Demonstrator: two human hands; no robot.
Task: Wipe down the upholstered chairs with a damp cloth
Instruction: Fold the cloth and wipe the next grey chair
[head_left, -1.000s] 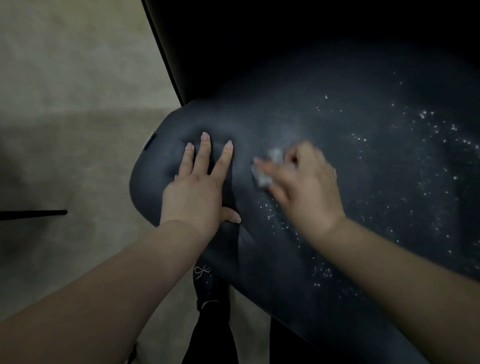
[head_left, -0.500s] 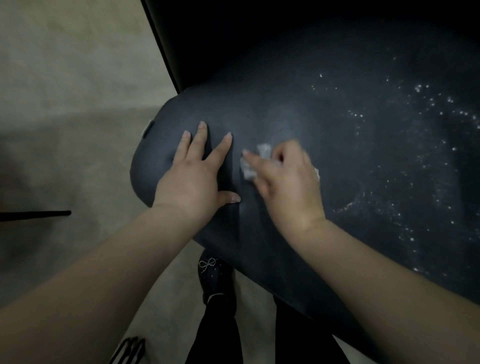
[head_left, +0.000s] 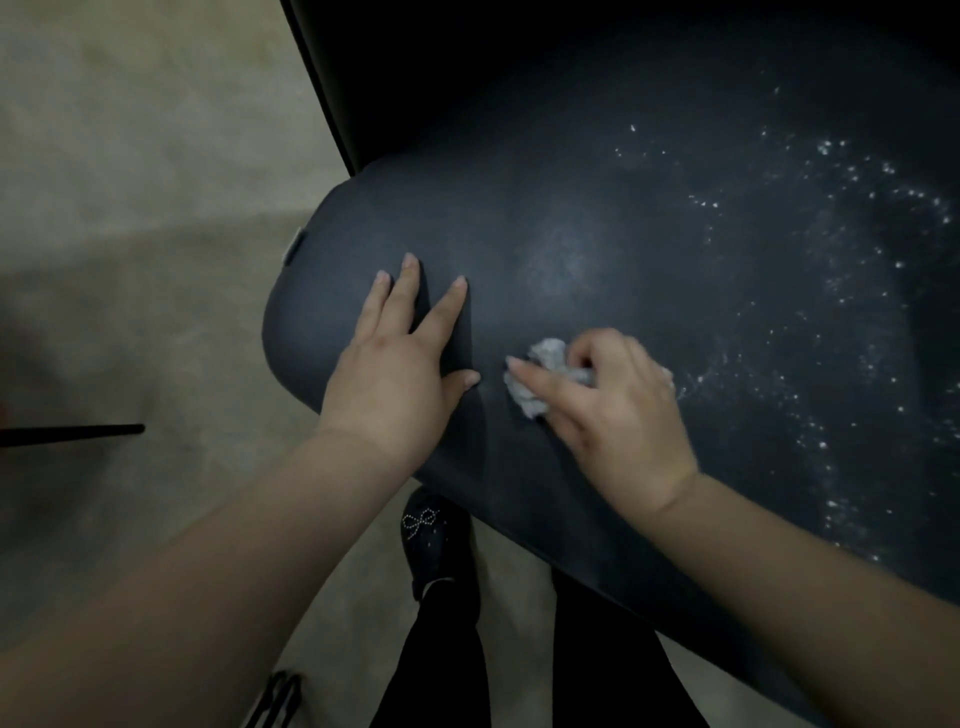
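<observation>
Two bare hands are down on the dark blue-grey upholstered chair seat (head_left: 597, 249), which fills most of the view from the middle to the right. The left hand (head_left: 395, 374) lies flat near the seat's rounded left edge, its fingers (head_left: 402, 291) spread and pointing toward the far side, thumb stretched right. Just beside that thumb, the right hand (head_left: 608, 410) presses a small crumpled pale grey cloth (head_left: 540, 374) against the upholstery; its fingers (head_left: 535, 384) are curled and bunched over the wad, gripping it, with part of the cloth showing at the hand's left side. Scattered white specks (head_left: 841, 291) dot the right part of the seat, well apart from the left hand, and a faint pale patch sits on the fabric beyond the cloth. Below the seat's near edge stands a black shoe with a beaded bow (head_left: 431, 540) on the beige floor (head_left: 130, 260). A thin black bar (head_left: 78, 431) pokes in from the left.
</observation>
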